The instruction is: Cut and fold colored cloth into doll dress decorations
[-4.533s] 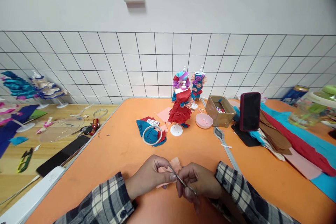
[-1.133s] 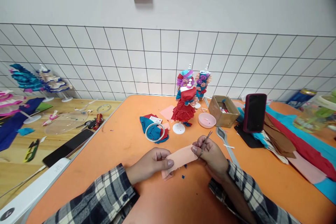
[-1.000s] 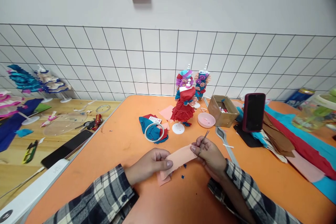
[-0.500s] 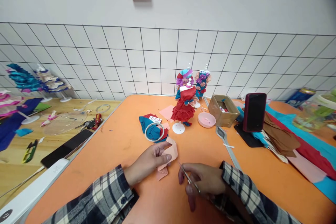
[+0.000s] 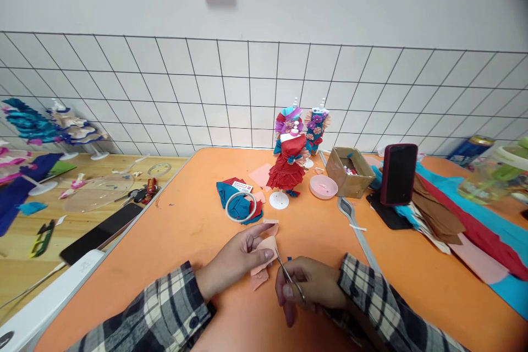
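My left hand [image 5: 239,256] pinches a folded piece of pale pink paper [image 5: 266,247] just above the orange table [image 5: 190,231]. My right hand [image 5: 307,289] is closed around small metal scissors [image 5: 289,275], whose blades point up and left and meet the paper's right edge. A small pink offcut [image 5: 259,280] lies on the table below the paper. Both my forearms wear plaid sleeves.
Behind my hands stand a red paper-dress doll on a white stand [image 5: 286,168], two more dolls [image 5: 315,126], a tape ring on blue and red scraps [image 5: 238,206], a pink dish [image 5: 324,187], a cardboard box [image 5: 348,164], a propped phone [image 5: 398,174] and a ruler [image 5: 355,225]. Coloured paper sheets [image 5: 462,225] lie right.
A second ago both hands held the pink strip stretched out flat. My left hand has since taken it alone, folded. My right hand dropped, then brought the scissors up to its edge.
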`<state>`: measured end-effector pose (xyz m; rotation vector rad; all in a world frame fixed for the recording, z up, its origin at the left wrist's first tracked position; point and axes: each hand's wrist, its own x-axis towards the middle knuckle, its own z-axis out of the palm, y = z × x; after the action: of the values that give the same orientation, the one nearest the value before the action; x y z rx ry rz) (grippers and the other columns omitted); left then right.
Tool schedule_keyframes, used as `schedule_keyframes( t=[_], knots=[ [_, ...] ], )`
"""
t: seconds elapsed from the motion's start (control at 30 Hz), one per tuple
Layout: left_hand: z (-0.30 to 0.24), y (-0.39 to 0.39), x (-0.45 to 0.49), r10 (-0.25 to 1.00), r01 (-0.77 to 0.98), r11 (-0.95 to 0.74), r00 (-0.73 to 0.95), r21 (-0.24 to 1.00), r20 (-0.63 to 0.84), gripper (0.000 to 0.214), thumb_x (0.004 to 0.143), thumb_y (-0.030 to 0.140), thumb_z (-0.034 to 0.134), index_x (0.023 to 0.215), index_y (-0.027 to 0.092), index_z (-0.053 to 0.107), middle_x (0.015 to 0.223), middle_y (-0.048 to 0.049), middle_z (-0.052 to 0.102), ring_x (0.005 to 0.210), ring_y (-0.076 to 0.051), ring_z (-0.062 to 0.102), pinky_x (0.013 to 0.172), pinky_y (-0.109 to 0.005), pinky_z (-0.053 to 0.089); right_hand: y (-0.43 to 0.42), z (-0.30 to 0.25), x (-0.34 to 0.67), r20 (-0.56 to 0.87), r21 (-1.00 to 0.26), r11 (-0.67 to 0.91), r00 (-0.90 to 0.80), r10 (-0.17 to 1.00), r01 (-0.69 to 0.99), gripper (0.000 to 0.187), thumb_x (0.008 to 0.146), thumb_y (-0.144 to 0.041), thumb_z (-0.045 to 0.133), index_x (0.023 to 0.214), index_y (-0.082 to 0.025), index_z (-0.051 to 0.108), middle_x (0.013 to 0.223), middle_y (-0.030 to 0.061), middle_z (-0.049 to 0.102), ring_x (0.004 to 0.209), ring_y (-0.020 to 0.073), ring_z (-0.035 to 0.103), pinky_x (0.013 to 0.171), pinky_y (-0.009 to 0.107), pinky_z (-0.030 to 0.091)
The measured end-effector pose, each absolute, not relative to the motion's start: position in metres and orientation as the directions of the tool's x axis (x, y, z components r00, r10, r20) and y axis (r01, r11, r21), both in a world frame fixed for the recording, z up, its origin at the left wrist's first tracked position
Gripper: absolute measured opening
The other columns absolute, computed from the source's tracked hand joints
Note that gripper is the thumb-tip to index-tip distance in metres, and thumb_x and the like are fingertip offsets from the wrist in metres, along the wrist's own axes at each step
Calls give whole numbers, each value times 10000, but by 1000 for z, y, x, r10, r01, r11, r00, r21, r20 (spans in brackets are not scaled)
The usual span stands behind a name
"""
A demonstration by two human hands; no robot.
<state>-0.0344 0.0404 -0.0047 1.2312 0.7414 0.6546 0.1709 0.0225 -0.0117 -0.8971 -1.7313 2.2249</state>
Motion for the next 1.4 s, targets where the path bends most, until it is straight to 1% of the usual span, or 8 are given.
schedule_keyframes(
  t=[0.2,0.3,0.47,0.6,0.73,1.1,1.3,1.4],
  knots=[
    [-4,40,-34,828,-54,143,554,988,-89,613,808,373,680,1326,149,442,620,58,477,541,-86,465,538,-216,361,22,-16,168,-312,-941,-287,-793,523,181,491,717,-600,660,828,-126,590,580,-11,617,417,53,461,385,148,356],
    [-3,41,-37,904,-94,48,428,994,-4,624,729,326,761,1290,219,509,890,-13,531,817,-137,518,702,-244,424,21,-18,168,-276,-937,-332,-807,522,106,506,683,-590,699,825,-114,602,555,-16,594,450,85,540,406,170,417],
    [-7,40,-38,841,-218,-14,525,976,129,900,630,320,834,1392,359,357,1377,-73,379,1078,-205,482,784,-271,444,19,-22,169,-221,-928,-372,-853,473,35,497,714,-565,694,864,-97,619,585,-1,612,448,77,550,410,164,431],
    [-7,39,-36,843,-191,38,534,981,72,824,682,256,800,1380,285,363,1023,-50,623,852,-149,584,711,-246,442,18,-22,169,-193,-933,-359,-869,457,18,478,742,-546,682,882,-92,621,606,7,630,407,47,503,386,139,399],
    [-4,40,-37,872,-98,101,488,990,-41,603,685,252,792,1219,189,518,665,55,573,603,-86,540,583,-193,400,18,-20,169,-182,-918,-396,-876,447,-11,500,733,-554,687,901,-88,616,653,29,650,417,48,504,399,155,436],
    [-1,42,-41,808,-66,144,584,987,-78,665,633,454,807,1179,162,562,755,9,616,675,-118,546,603,-213,375,20,-23,171,-176,-921,-389,-883,436,-8,520,750,-569,662,920,-78,640,648,24,639,418,37,465,393,144,414],
    [-6,41,-35,755,-73,175,650,982,-86,391,706,474,745,665,109,612,582,3,570,541,-95,499,538,-213,356,18,-24,169,-126,-904,-417,-877,464,-90,521,746,-570,665,910,-78,615,686,37,626,464,56,502,387,142,396],
    [-5,41,-35,750,-46,177,653,983,-104,396,702,477,745,638,105,624,592,-7,589,547,-102,512,563,-225,380,17,-27,169,-107,-897,-429,-889,445,-107,532,752,-584,651,926,-83,607,699,32,615,490,62,509,397,143,399]
  ],
)
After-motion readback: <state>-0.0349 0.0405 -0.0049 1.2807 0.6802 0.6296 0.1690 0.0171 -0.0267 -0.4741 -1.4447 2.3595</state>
